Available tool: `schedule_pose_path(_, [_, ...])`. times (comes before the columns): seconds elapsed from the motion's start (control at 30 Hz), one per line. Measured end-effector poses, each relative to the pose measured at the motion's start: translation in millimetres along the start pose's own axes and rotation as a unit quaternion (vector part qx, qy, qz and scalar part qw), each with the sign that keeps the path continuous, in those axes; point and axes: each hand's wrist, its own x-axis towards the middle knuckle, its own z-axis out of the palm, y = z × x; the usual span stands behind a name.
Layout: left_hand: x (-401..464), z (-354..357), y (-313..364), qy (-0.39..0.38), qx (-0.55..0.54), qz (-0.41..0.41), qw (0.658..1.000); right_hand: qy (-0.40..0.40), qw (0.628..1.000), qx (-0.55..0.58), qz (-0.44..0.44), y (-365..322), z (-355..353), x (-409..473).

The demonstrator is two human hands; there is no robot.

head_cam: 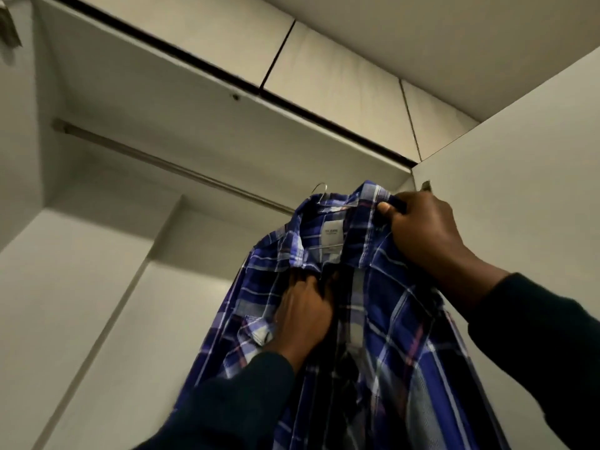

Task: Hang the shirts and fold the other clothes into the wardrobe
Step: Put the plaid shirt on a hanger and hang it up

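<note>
Blue plaid shirt (383,306) on wire hanger (319,190), raised just below wardrobe rail (168,164). Right hand (425,232) pinches collar; left hand (305,316) grips shirt's front edge.

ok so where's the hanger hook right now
In the head view, the thin metal hanger hook pokes up from the blue plaid shirt collar, centre frame, beside the wardrobe rail, left of the right hand.

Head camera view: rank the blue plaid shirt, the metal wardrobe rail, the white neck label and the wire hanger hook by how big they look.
1. Blue plaid shirt
2. Metal wardrobe rail
3. White neck label
4. Wire hanger hook
The last two look close; the shirt sits nearest the camera.
</note>
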Motion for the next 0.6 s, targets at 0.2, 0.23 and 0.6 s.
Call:
schedule_pose_path(0.2, [62, 21, -46, -0.062, -0.033, 0.064, 0.995, 0.045, 0.997, -0.06, 0.022, 21, 61, 33])
schedule_pose_path(0.23, [69, 26, -51, -0.066, -0.026, 0.071, 0.995, 0.049, 0.996, -0.065, 0.024, 26, 67, 37])
schedule_pose_path(0.6, [133, 91, -99, -0.025, -0.042, 0.083, 0.995, 0.048, 0.993, -0.104, -0.001, 68, 133, 82])
